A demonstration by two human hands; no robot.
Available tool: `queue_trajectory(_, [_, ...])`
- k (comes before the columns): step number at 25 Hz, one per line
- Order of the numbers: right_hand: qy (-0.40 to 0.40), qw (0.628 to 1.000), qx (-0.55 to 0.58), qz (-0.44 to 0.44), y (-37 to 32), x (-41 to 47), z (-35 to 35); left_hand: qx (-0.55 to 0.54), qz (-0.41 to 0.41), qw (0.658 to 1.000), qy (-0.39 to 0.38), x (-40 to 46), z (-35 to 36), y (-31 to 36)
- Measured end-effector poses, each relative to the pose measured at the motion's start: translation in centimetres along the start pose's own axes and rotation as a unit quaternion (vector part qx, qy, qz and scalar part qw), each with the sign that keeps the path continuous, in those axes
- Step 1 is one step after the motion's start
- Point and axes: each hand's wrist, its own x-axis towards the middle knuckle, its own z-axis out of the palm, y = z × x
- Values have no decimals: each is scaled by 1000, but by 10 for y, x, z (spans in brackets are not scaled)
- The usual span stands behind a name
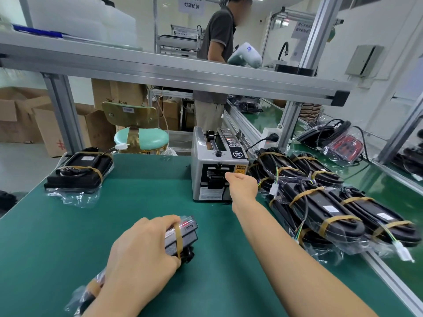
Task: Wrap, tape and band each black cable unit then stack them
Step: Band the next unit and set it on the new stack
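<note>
My left hand (146,250) lies over a black cable unit (183,236) in clear plastic wrap with a tan rubber band round it, low in the middle of the green mat; its fingers curl over the unit's top. My right hand (242,183) reaches to the front slot of the grey tape dispenser (217,163); its fingers are curled at the outlet, and whether they pinch tape is hidden. A pile of banded black units (320,202) lies to the right. One banded unit (80,170) sits at the mat's far left.
The green mat (137,202) covers the bench, with an aluminium rail (389,277) along its right edge. A shelf beam (183,72) crosses overhead. Beyond stand a green stool (142,138), cardboard boxes (20,115) and a person (215,65). More units (332,133) lie on the conveyor.
</note>
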Motion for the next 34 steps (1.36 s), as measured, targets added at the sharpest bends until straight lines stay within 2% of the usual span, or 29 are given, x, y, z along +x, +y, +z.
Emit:
queue_trajectory(8, [53,997,-22,47,2,15,24,17,-5,1000,15,-4,0,4])
queue_trajectory(13, [62,991,61,99,0,20,31,23,-10,1000,16,-6,-1,7])
queue_trajectory(15, [34,988,99,115,-6,7,24,29,-11,999,15,-6,-2,8])
queue_trajectory(17, [-44,987,100,117,-9,-19,6,30,7,999,23,-7,-3,9])
queue_trajectory(20, [-172,980,61,82,0,-74,-27,1,24,999,23,-7,-6,8])
queue_trajectory(23, [-244,966,79,37,13,-119,-49,-21,-1,1000,10,-7,-7,7])
queue_trajectory(28, [-266,962,64,-9,21,-136,-55,-18,-9,999,38,-13,-3,14])
queue_trajectory(34, [-234,971,48,-32,29,-144,-53,-13,2,998,66,-16,0,15])
